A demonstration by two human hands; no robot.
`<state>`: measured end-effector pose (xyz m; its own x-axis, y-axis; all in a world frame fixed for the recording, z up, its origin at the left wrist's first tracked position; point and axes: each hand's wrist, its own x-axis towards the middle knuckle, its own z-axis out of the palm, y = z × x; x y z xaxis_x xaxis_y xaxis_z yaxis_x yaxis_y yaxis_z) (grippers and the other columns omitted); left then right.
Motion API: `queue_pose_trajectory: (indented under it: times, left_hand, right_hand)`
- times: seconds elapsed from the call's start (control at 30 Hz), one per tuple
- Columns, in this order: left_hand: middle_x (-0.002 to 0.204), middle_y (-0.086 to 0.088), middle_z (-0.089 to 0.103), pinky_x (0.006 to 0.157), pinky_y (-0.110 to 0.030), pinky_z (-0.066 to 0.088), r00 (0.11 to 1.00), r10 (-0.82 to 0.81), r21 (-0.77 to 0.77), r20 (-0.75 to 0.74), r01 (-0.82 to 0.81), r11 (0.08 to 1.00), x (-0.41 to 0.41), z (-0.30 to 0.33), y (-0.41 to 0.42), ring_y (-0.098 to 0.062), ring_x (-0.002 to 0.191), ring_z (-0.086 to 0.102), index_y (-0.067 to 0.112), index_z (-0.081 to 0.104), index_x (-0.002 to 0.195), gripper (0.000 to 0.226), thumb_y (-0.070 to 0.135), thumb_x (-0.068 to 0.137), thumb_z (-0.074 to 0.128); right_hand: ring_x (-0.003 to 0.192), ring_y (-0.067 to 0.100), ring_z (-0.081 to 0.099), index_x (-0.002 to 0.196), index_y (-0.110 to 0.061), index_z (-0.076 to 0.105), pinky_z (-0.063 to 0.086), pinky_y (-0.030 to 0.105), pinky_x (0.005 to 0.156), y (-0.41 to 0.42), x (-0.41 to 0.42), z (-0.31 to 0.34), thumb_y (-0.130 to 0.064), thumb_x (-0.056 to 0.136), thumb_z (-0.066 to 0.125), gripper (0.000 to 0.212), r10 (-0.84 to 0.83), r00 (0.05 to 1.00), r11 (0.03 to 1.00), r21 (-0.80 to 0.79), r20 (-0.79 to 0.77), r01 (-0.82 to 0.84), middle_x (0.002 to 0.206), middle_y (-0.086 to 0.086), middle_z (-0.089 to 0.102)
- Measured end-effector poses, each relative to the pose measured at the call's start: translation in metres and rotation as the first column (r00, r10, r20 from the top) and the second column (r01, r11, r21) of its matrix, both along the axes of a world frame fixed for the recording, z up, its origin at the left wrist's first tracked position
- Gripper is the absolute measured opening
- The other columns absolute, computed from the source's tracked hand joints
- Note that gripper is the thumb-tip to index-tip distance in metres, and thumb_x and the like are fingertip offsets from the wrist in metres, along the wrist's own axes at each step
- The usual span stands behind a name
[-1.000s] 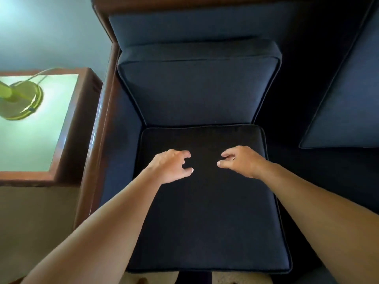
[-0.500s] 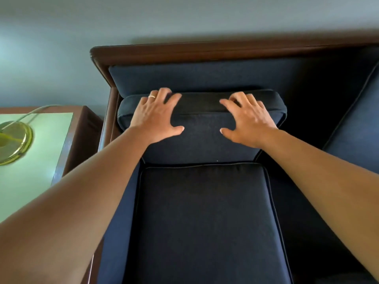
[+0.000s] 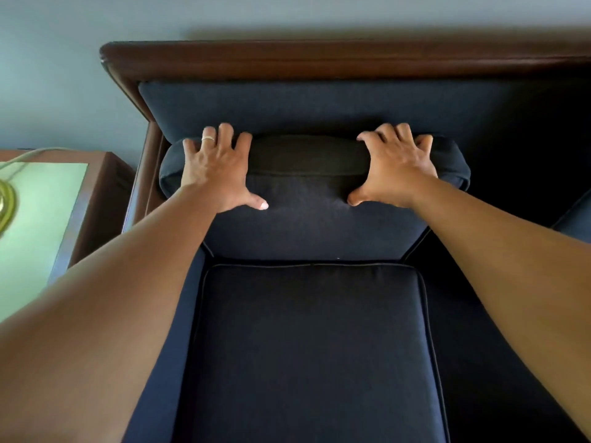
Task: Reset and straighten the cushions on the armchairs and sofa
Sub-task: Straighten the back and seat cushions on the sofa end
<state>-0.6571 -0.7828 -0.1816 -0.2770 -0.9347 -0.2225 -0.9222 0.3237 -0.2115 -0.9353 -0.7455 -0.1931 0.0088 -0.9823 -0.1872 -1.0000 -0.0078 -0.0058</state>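
Observation:
A navy back cushion leans against the upholstered back of the sofa, at its left end. My left hand grips the cushion's top edge on the left, fingers curled over the top and thumb on the front face. My right hand grips the top edge on the right the same way. Below lies the navy seat cushion with pale piping, flat and square in its place.
The sofa's dark wooden frame runs along the wall. A wooden side table with a green top stands at the left, carrying a brass lamp base and its cord. Another navy cushion's corner shows at the right edge.
My hands left the seat cushion, reached up to the back cushion and went from lying flat on its top to curling over its top edge. The view has closed in.

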Motion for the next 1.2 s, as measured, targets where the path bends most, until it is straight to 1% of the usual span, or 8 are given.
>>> queue_pose_trajectory:
  times: [0.17,0.33,0.43,0.6,0.77,0.93,1.13,1.2]
  left_hand:
    - [0.144,-0.014,0.031,0.108,-0.055,0.035,0.998,-0.033,0.036,0.050,0.031,0.999,-0.008,0.011,0.020,-0.039,0.136,0.032,0.014,0.029,0.140,0.119,0.081,0.055,0.079]
    - [0.141,-0.009,0.037,0.109,-0.050,0.036,0.990,-0.118,0.134,0.079,0.107,0.985,-0.004,0.028,0.058,-0.036,0.132,0.040,0.017,0.030,0.140,0.116,0.076,0.053,0.081]
    - [0.133,-0.003,0.048,0.104,-0.049,0.040,0.991,-0.129,0.133,0.045,0.122,0.983,0.000,0.030,0.086,-0.032,0.122,0.051,0.020,0.034,0.138,0.108,0.069,0.055,0.083]
    - [0.127,0.001,0.054,0.096,-0.046,0.043,0.986,-0.165,0.100,0.034,0.161,0.982,0.006,0.030,0.112,-0.028,0.115,0.056,0.021,0.041,0.135,0.094,0.064,0.062,0.083]
    - [0.126,0.001,0.055,0.092,-0.045,0.045,0.977,-0.213,0.083,0.032,0.210,0.974,0.011,0.056,0.108,-0.028,0.111,0.058,0.022,0.041,0.137,0.094,0.067,0.063,0.079]
    - [0.128,0.000,0.056,0.092,-0.046,0.048,0.975,-0.224,0.111,0.015,0.221,0.969,0.020,0.114,0.093,-0.029,0.113,0.060,0.023,0.038,0.143,0.104,0.073,0.061,0.076]
    - [0.099,0.008,0.048,0.086,-0.046,0.053,0.981,-0.195,0.159,-0.010,0.195,0.968,0.025,0.162,0.074,-0.023,0.092,0.059,0.028,0.043,0.130,0.099,0.078,0.051,0.076]
    - [0.100,0.009,0.050,0.087,-0.047,0.053,0.981,-0.191,0.189,-0.029,0.193,0.963,0.025,0.161,0.069,-0.021,0.091,0.058,0.029,0.044,0.129,0.098,0.078,0.051,0.077]
  right_hand:
    - [0.126,0.023,0.032,0.140,-0.023,0.042,0.030,0.048,0.098,0.020,0.008,0.009,-0.077,0.053,0.074,0.108,-0.002,0.999,0.999,0.036,-0.046,0.004,0.132,-0.003,0.043]
    - [0.124,0.023,0.034,0.129,-0.021,0.044,0.029,0.049,0.097,0.068,0.022,0.021,-0.074,0.057,0.073,0.094,0.096,0.991,0.993,0.073,-0.098,-0.089,0.128,-0.004,0.045]
    - [0.117,0.021,0.037,0.120,-0.024,0.046,0.028,0.045,0.091,0.101,0.025,0.016,-0.069,0.063,0.071,0.077,0.111,0.990,0.994,0.036,-0.083,-0.108,0.118,-0.007,0.046]
    - [0.105,0.018,0.040,0.096,-0.027,0.040,0.023,0.041,0.083,0.123,0.029,0.015,-0.055,0.066,0.073,0.053,0.130,0.991,0.991,0.034,-0.041,-0.128,0.097,-0.013,0.042]
    - [0.107,0.019,0.044,0.099,-0.026,0.047,0.029,0.042,0.084,0.118,0.027,0.047,-0.057,0.062,0.074,0.055,0.186,0.980,0.982,0.059,-0.073,-0.182,0.101,-0.011,0.051]
    - [0.107,0.019,0.045,0.101,-0.027,0.049,0.037,0.043,0.087,0.098,0.032,0.110,-0.062,0.059,0.073,0.060,0.243,0.967,0.968,0.080,-0.082,-0.236,0.101,-0.012,0.052]
    - [0.094,0.020,0.046,0.091,-0.028,0.048,0.036,0.041,0.079,0.070,0.032,0.161,-0.056,0.052,0.075,0.055,0.258,0.965,0.956,0.154,-0.036,-0.250,0.090,-0.011,0.053]
    - [0.092,0.020,0.047,0.088,-0.029,0.048,0.037,0.040,0.077,0.065,0.031,0.162,-0.054,0.049,0.076,0.054,0.239,0.971,0.954,0.190,-0.009,-0.233,0.087,-0.011,0.053]
